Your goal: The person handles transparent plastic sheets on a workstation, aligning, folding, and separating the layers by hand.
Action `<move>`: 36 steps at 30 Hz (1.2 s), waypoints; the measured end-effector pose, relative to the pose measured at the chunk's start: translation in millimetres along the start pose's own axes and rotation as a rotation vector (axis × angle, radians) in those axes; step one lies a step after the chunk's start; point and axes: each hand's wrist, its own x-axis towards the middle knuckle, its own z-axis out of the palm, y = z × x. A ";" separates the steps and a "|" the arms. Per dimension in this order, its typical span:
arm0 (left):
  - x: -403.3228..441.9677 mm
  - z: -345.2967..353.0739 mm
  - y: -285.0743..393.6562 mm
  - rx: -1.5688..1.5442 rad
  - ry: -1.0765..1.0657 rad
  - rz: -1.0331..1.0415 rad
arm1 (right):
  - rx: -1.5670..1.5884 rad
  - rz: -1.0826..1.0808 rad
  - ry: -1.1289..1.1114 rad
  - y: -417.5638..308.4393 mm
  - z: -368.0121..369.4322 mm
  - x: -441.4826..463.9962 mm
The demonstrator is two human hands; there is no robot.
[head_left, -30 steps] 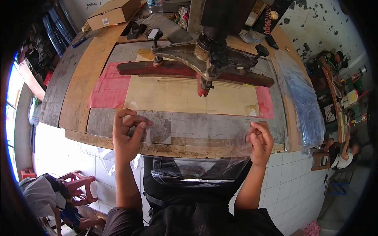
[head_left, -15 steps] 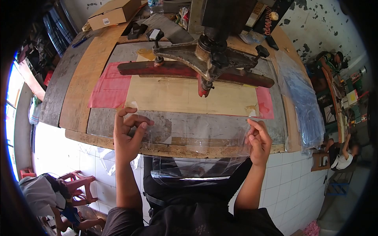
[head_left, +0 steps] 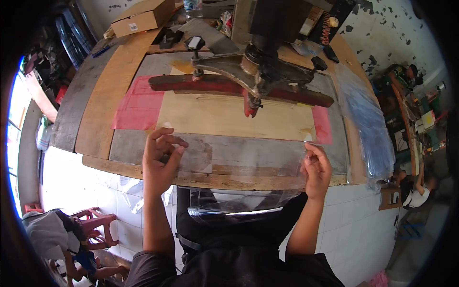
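A clear plastic sheet (head_left: pixel 253 171) stretches between my hands over the table's front edge. My left hand (head_left: pixel 161 160) pinches its left side, thumb against curled fingers. At the opposite side my right hand (head_left: pixel 316 170) is closed on the sheet with thumb and fingertips. Beyond the hands lies a cream board (head_left: pixel 215 117) with a pink sheet (head_left: pixel 136 107) at its left end and a pink strip (head_left: pixel 322 125) at its right. Above the board hangs a press head (head_left: pixel 258 71) with a long red bar (head_left: pixel 210 87). More clear plastic (head_left: pixel 234 203) rests across my lap.
A stack of bluish clear plastic sheets (head_left: pixel 366 129) drapes over the table's right side. At the back left stand a cardboard box (head_left: pixel 143 19) and a water bottle (head_left: pixel 192 8). A person (head_left: pixel 52 234) is at the lower left by a red stool (head_left: pixel 98 225); others are at right.
Both hands have shifted only slightly, still holding the plastic sheet. The view has moved a little, so the table and press appear slightly further right.
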 end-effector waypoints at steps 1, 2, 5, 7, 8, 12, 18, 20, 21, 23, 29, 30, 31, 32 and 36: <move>-0.2 -0.9 -1.9 0.014 0.008 0.003 | -0.027 -0.002 0.038 0.7 -1.0 -0.6; -0.2 -1.0 -5.5 -0.027 0.008 0.005 | -0.052 -0.004 0.074 1.5 -0.7 -0.8; -0.7 -2.9 -10.3 -0.077 0.014 0.009 | -0.043 -0.009 0.121 4.7 0.5 0.3; -0.4 -2.4 -9.1 -0.119 0.001 -0.007 | -0.057 -0.013 0.157 7.2 0.9 1.8; -0.4 -3.1 -8.3 -0.113 0.009 -0.006 | -0.050 -0.013 0.150 6.3 2.6 2.3; -0.7 -3.5 -7.9 -0.096 0.002 -0.030 | -0.064 0.016 0.175 4.5 3.3 3.9; -1.5 -6.2 -2.4 0.027 -0.013 -0.071 | -0.085 0.028 0.184 0.1 6.8 4.7; -0.7 -6.6 -0.1 0.070 -0.025 -0.077 | -0.089 0.021 0.186 0.6 7.0 4.9; -0.3 -6.4 0.5 0.081 -0.030 -0.064 | -0.089 0.031 0.192 0.9 6.7 4.5; 0.6 -7.8 -0.9 0.092 -0.032 -0.053 | -0.089 0.040 0.195 1.1 6.6 4.3; 0.0 -10.6 1.2 0.037 -0.120 0.026 | -0.103 0.089 0.223 0.2 5.3 4.4; 1.1 -11.1 1.2 0.026 -0.149 0.035 | -0.088 0.079 0.238 3.0 4.0 4.5; 1.6 -11.7 1.7 0.014 -0.178 0.043 | -0.073 0.070 0.254 4.9 3.0 4.6; 1.6 -11.6 3.3 0.015 -0.176 0.043 | -0.072 0.070 0.252 6.2 2.7 4.9; 2.0 -11.8 9.8 0.076 -0.239 -0.049 | -0.032 0.054 0.383 3.5 7.2 7.7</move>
